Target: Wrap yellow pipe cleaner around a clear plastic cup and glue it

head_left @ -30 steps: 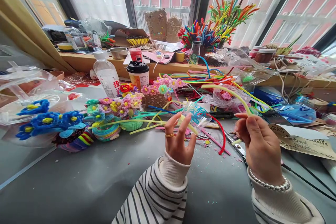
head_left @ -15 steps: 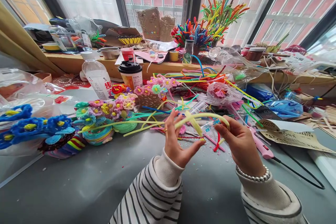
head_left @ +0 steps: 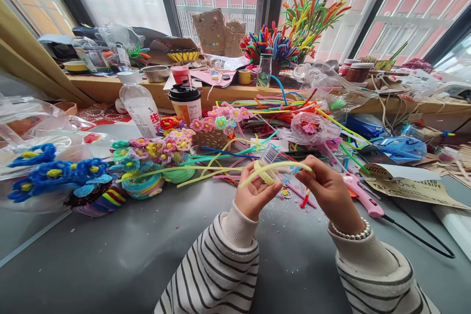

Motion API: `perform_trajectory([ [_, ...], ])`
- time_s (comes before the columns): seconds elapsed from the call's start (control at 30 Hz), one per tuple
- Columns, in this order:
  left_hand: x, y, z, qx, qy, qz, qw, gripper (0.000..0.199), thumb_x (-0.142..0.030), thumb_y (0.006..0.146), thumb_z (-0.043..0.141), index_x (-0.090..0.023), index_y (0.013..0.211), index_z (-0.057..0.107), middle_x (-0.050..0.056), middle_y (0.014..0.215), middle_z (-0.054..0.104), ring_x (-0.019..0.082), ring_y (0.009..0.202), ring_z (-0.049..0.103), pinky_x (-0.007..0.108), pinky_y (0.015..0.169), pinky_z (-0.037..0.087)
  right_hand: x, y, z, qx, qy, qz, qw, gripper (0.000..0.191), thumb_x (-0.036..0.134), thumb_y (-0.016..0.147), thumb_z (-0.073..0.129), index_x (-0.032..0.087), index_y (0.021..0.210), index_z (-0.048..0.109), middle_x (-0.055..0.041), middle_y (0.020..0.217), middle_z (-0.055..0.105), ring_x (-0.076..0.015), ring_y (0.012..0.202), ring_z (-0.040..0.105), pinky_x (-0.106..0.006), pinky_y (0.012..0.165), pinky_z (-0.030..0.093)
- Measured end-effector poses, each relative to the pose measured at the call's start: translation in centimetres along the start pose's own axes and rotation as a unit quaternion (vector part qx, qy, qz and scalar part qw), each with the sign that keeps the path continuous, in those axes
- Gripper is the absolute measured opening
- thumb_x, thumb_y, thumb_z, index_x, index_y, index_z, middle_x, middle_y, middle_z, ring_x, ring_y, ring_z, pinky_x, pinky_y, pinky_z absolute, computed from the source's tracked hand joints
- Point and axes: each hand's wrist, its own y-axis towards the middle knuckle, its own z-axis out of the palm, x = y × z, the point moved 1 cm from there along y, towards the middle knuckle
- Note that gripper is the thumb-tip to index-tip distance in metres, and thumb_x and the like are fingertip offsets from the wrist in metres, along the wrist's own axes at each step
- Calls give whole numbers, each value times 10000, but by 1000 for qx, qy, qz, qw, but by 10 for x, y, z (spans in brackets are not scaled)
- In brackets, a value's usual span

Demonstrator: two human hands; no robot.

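A pale yellow pipe cleaner point(head_left: 285, 163) arcs between my two hands above the grey table. My left hand point(head_left: 253, 194) is closed on its looped left part, the fingertips and thumb around the small loop. With thumb and fingers pinched, my right hand point(head_left: 324, 189) grips the other end of the strand. Behind the hands lie loose coloured pipe cleaners point(head_left: 217, 157), a white barcode tag point(head_left: 270, 153) and a short red piece point(head_left: 304, 200). A pink glue gun point(head_left: 364, 198) rests just right of my right hand.
Pipe-cleaner flowers in pots point(head_left: 147, 162) and blue flowers point(head_left: 59, 174) stand at left. Behind them are a plastic bottle point(head_left: 138, 103) and a lidded paper cup point(head_left: 185, 103). The glue gun's black cord point(head_left: 419, 240) and a printed paper sheet point(head_left: 412, 186) lie at right.
My left fingers have closed in around the yellow loop, where the hand was spread before. My right hand has shifted slightly left, and the strand's arch has flattened.
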Motion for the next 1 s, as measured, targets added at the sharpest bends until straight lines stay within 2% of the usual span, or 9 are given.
perform_trajectory([
  [0.1,2,1,3,-38,-4,14,999,590,-212,472,786,-175,957,453,74,965,601,225,899,613,390,830,456,2,1,7,-22,33,34,999,119,323,782,545,222,840,568,36,665,419,-74,546,385,-206,473,305],
  [0.2,3,5,4,-89,-20,61,994,600,-199,465,788,-189,946,430,55,971,570,196,889,616,359,839,457,1,1,12,-74,90,64,991,285,347,775,548,246,1038,509,38,712,429,-63,522,375,-195,445,299],
  [0.33,-1,12,-1,-170,-53,121,977,619,-201,467,790,-208,962,418,52,1053,512,158,905,602,300,827,462,-10,1,11,-185,169,98,963,251,346,791,519,235,1015,505,50,652,430,-47,461,319,-177,400,245],
  [0.43,-2,15,-3,-190,-65,130,971,625,-196,458,795,-203,964,428,57,1068,511,142,903,597,275,820,461,-17,0,8,-236,209,111,942,269,288,781,523,236,1041,482,51,643,489,-36,418,283,-169,377,213],
  [0.53,-1,15,-4,-190,-67,128,971,628,-212,439,804,-199,952,443,46,1018,545,147,895,600,286,831,453,-17,1,8,-238,225,121,937,277,266,771,523,226,1041,478,39,675,541,-33,407,301,-169,371,222],
  [0.67,0,14,-6,-166,-63,106,978,540,-322,455,795,-184,883,497,27,914,588,156,838,612,326,836,441,-11,0,7,-215,231,126,941,268,280,759,544,222,1019,518,10,759,578,-51,482,406,-179,426,310],
  [0.83,-4,11,-6,-130,-90,59,986,479,-378,488,771,-178,862,549,25,875,611,161,809,626,294,775,463,-9,-4,-4,-242,170,49,954,204,375,776,542,204,857,619,43,567,447,-50,448,297,-192,403,227],
  [0.93,-9,8,-5,-107,-106,51,987,430,-380,544,740,-175,870,548,31,839,630,171,802,636,297,762,477,-10,-7,-11,-237,109,3,965,220,393,762,562,196,707,642,34,540,411,-68,488,334,-215,438,250],
  [1.0,-11,6,-5,-100,-123,43,986,415,-372,592,711,-185,915,530,37,868,636,163,797,640,282,743,488,-11,-9,-14,-229,85,-12,970,162,357,748,592,209,706,643,28,573,432,-74,507,350,-222,447,260],
])
